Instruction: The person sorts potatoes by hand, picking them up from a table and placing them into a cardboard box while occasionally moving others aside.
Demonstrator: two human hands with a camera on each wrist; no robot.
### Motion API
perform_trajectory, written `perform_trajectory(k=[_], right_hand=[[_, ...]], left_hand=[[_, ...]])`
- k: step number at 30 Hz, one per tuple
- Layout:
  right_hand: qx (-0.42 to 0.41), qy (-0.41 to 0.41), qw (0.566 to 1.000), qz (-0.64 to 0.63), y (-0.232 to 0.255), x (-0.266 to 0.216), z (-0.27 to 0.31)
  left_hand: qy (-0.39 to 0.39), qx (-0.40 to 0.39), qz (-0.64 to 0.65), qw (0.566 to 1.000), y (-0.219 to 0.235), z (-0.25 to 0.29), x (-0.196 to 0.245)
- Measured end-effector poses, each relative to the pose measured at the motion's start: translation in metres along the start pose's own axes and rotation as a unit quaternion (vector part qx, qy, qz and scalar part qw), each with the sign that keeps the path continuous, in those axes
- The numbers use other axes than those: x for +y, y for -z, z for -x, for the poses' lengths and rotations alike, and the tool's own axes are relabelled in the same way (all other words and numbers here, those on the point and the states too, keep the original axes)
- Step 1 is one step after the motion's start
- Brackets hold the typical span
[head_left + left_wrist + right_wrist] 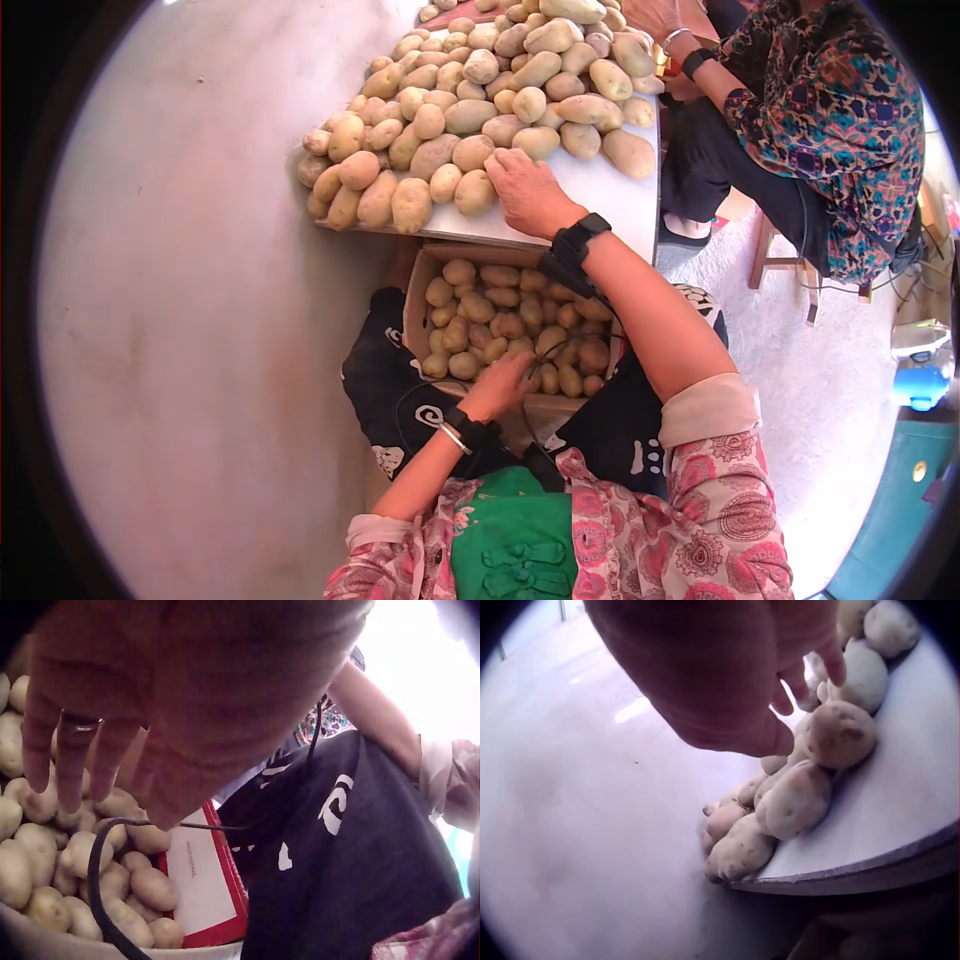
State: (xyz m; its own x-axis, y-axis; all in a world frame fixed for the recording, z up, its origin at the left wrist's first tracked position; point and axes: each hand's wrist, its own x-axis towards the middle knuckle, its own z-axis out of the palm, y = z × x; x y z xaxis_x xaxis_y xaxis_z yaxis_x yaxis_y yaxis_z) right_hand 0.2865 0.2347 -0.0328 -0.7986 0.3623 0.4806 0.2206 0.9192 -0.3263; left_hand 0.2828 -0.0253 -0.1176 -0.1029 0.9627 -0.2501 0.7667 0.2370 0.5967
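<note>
A heap of potatoes (pixel 470 120) covers much of a white tabletop (pixel 635 205). My right hand (pixel 530 195) reaches over the heap's near edge, fingertips right at a potato (pixel 475 192). In the right wrist view its fingers hang loosely extended above a brown-marked potato (pixel 840 735), gripping nothing visible. Below the table edge, between the knees, stands a cardboard box (pixel 412 310) full of potatoes (pixel 505 325). Over the box's near side is my left hand (pixel 500 385). The left wrist view shows its fingers extended downward over the potatoes (pixel 97 859), holding nothing visible.
A black cable (pixel 97 877) loops across the box beside a red-and-white panel (pixel 199 877). Another person (pixel 820 140) sits at the table's right side on a wooden stool (pixel 765 260). A teal container (pixel 890 510) and a blue object (pixel 920 387) stand far right.
</note>
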Motion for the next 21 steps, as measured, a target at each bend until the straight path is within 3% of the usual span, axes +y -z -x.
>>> perform_trajectory(k=[6,12,14,18,21], right_hand=[[-0.028,-0.042,0.996,0.073,0.009,-0.001,-0.002],[0.06,-0.051,0.991,0.107,-0.016,-0.007,-0.009],[0.042,-0.067,0.983,0.166,-0.017,-0.007,-0.012],[0.021,-0.085,0.987,0.138,-0.009,-0.005,-0.014],[-0.065,-0.097,0.987,0.111,0.0,-0.003,-0.006]], left_hand=[[0.001,-0.009,0.035,0.999,0.003,0.008,-0.009],[-0.01,-0.006,0.054,0.998,0.005,0.014,-0.016],[-0.003,-0.005,0.041,0.999,0.009,0.016,-0.016],[-0.002,0.017,0.06,0.998,0.014,0.019,-0.017],[-0.012,0.069,0.029,0.997,0.012,0.021,-0.041]])
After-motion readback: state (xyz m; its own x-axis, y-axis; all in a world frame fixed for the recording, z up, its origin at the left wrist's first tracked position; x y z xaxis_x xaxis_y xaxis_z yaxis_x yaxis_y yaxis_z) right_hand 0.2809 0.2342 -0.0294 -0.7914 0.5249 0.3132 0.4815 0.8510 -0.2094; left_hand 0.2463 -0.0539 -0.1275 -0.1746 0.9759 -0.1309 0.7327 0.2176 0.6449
